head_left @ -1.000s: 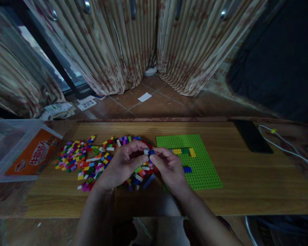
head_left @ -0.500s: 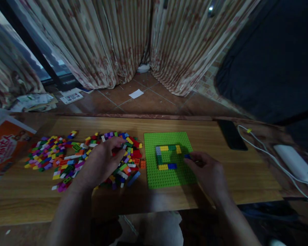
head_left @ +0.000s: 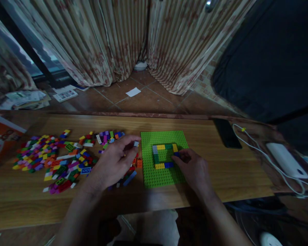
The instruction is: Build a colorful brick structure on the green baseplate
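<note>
On the wooden table [head_left: 220,177], by striped curtains [head_left: 118,41] and a tiled floor [head_left: 149,99], the right hand [head_left: 195,169] pinches a blue brick [head_left: 176,154] onto the green baseplate [head_left: 149,176]. The left hand [head_left: 113,164] pinches a small pale brick [head_left: 136,144] over the brick pile [head_left: 66,157].

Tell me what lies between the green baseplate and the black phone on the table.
In the head view, only bare wooden table lies between the green baseplate and the black phone. The right hand sits nearer, at the baseplate's right edge.

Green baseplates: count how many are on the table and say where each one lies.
1. The baseplate lies flat mid-table, right of the loose bricks, under the right hand. None seems hidden.
</note>
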Motion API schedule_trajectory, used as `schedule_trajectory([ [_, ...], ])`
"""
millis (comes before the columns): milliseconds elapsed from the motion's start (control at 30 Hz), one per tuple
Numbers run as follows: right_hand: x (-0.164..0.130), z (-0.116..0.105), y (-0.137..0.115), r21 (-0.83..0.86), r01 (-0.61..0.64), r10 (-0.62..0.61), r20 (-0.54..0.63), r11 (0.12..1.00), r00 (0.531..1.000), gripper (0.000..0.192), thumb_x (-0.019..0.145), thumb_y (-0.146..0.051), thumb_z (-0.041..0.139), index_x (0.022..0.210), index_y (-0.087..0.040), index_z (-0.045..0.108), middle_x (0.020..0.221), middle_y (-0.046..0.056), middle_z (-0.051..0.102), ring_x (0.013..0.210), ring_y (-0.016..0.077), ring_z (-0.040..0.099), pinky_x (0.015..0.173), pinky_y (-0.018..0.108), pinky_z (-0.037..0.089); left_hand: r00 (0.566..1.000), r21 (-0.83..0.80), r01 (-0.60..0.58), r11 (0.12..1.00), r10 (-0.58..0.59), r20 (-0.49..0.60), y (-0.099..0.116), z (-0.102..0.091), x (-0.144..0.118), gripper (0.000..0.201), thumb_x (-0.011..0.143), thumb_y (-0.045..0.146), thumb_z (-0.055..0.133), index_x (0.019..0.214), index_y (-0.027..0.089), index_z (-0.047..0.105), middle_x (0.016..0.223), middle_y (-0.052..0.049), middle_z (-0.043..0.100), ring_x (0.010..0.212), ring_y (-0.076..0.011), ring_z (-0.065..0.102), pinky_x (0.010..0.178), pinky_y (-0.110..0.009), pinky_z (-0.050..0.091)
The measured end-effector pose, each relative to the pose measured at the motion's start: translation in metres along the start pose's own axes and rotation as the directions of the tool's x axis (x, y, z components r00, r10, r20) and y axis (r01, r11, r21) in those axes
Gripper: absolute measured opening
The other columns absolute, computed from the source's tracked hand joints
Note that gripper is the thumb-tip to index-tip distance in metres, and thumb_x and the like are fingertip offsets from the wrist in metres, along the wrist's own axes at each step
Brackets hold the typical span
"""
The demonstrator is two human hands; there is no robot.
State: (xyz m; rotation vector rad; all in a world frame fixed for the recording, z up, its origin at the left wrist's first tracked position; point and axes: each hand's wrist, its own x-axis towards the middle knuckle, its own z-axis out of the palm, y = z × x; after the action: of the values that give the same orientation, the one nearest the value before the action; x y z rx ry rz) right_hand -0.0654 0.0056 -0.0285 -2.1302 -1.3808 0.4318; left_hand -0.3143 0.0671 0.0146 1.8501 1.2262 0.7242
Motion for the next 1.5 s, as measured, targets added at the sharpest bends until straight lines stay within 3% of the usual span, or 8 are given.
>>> schedule_trajectory([
  [200,0.002,-0.004,0.004,0.043,0.012,-0.012,0.013,0.999,1.0,0.04,0.074,-0.055,0.069,0.091,-0.019,0.07,0.075,0.006,0.072,0.064,0.0209,0.064,0.06,0.032,0.045,0.99,-0.034,-0.063,0.997,0.066,0.121,0.013,0.018,0.003,0.025,0.094,0.026,0.045,0.111,0.023,0.063,0.087,0.0,0.065,0.075,-0.0155,0.059,0.069,-0.027,0.045],
  [400,0.009,-0.018,0.015,0.168,0.016,-0.004,-0.071,0.986,0.997,0.033,0.086,-0.048,0.055,0.087,-0.018,0.07,0.078,0.007,0.073,0.068,0.0208,0.065,0.063,0.031,0.046,0.982,-0.132,-0.053,0.99,0.075,0.171,0.026,0.034,0.005,0.023,0.095,0.027,0.041,0.097,0.022,0.063,0.085,0.0,0.064,0.077,-0.0156,0.058,0.07,-0.027,0.043],
  [567,0.011,-0.019,0.014,0.194,-0.003,-0.002,0.028,0.981,1.0,0.025,0.083,-0.041,0.059,0.08,-0.019,0.071,0.075,0.004,0.072,0.066,0.0189,0.063,0.062,0.03,0.044,0.985,-0.194,0.017,0.981,0.017,0.171,0.032,0.058,0.012,0.033,0.096,0.038,0.042,0.071,0.019,0.053,0.063,0.003,0.049,0.059,-0.0122,0.046,0.055,-0.025,0.036],
  [667,0.011,-0.017,0.013,0.195,-0.016,0.004,0.064,0.981,0.998,0.023,0.081,-0.041,0.061,0.08,-0.02,0.071,0.074,0.003,0.072,0.065,0.0182,0.062,0.063,0.03,0.044,0.989,-0.067,0.025,0.997,-0.015,0.147,0.035,0.073,0.015,0.035,0.093,0.042,0.049,0.065,0.02,0.05,0.055,0.005,0.042,0.052,-0.0111,0.042,0.05,-0.025,0.03],
  [867,0.014,-0.017,0.011,0.191,-0.02,0.001,0.096,0.981,0.995,0.022,0.08,-0.041,0.064,0.076,-0.02,0.072,0.072,0.002,0.071,0.063,0.0171,0.06,0.062,0.029,0.042,0.982,0.211,-0.071,0.975,0.032,0.184,0.04,0.096,0.008,0.021,0.094,0.028,0.049,0.096,0.02,0.068,0.081,-0.003,0.071,0.071,-0.0176,0.065,0.067,-0.03,0.046],
  [1100,0.016,-0.013,0.01,0.125,-0.043,0.027,0.126,0.991,0.992,0.019,0.08,-0.038,0.067,0.074,-0.021,0.073,0.07,0.001,0.072,0.064,0.0178,0.062,0.062,0.03,0.041,0.97,0.289,-0.129,0.948,0.06,0.237,0.043,0.108,0.0,0.028,0.096,0.023,0.047,0.115,0.02,0.066,0.11,-0.006,0.074,0.099,-0.0218,0.069,0.091,-0.038,0.052],
  [1300,0.019,-0.011,0.013,0.187,-0.062,0.032,0.163,0.98,0.986,0.018,0.078,-0.037,0.069,0.071,-0.021,0.073,0.068,0.001,0.071,0.063,0.0173,0.062,0.059,0.029,0.041,0.945,0.401,-0.155,0.903,0.016,0.327,0.046,0.112,-0.002,0.031,0.097,0.025,0.043,0.121,0.022,0.063,0.106,-0.007,0.075,0.095,-0.0233,0.071,0.086,-0.039,0.055],
  [1500,0.021,-0.01,0.015,0.183,-0.066,0.036,0.166,0.981,0.986,0.02,0.076,-0.038,0.069,0.069,-0.021,0.073,0.065,0.001,0.07,0.06,0.017,0.061,0.056,0.028,0.039,0.939,0.477,-0.145,0.867,-0.032,0.342,0.049,0.117,-0.005,0.034,0.097,0.024,0.041,0.127,0.021,0.058,0.096,-0.009,0.076,0.086,-0.0275,0.073,0.076,-0.043,0.057],
])
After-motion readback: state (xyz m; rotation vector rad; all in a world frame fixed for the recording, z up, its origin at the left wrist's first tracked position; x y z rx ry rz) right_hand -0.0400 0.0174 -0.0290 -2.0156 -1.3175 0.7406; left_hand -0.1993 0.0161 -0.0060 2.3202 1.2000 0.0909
